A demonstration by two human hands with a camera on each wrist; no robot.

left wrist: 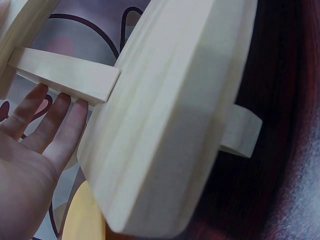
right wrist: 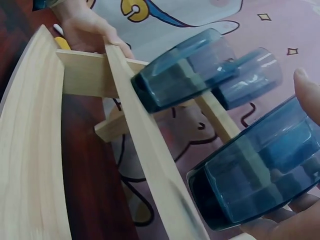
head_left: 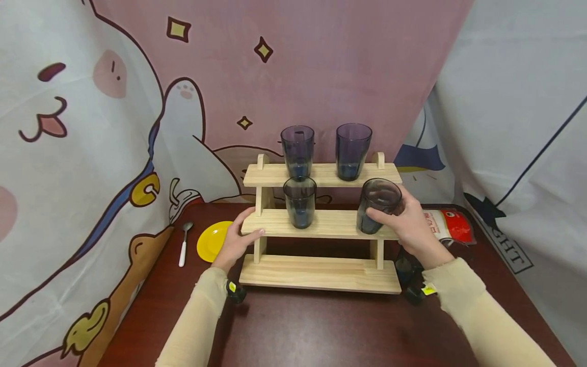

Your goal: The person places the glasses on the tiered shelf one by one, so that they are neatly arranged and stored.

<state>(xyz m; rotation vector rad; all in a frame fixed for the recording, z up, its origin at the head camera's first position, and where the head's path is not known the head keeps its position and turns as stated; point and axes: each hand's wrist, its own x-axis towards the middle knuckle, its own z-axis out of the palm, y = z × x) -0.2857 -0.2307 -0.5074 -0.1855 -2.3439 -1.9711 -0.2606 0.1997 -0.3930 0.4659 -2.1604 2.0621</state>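
Note:
A three-tier wooden shelf rack [head_left: 320,270] stands on the table. My left hand [head_left: 233,243] holds the left end of its middle shelf [left wrist: 145,110], thumb at the front edge and fingers behind by the upright [left wrist: 67,72]. At the right end of that shelf, my right hand [head_left: 415,232] grips a dark tinted drinking glass [head_left: 377,204], thumb on the near side. The glass tilts slightly, its base close over the shelf. Another drinking glass [head_left: 300,206] stands upright left of it. On the top tier are two purple-tinted glasses [head_left: 298,150], also upright.
A yellow plate [head_left: 213,243] and a white-handled spoon [head_left: 184,243] lie left of the rack. Behind the right hand is a red and white packet [head_left: 451,227]. Printed cloth [head_left: 321,66] hangs behind the dark red table [head_left: 330,331].

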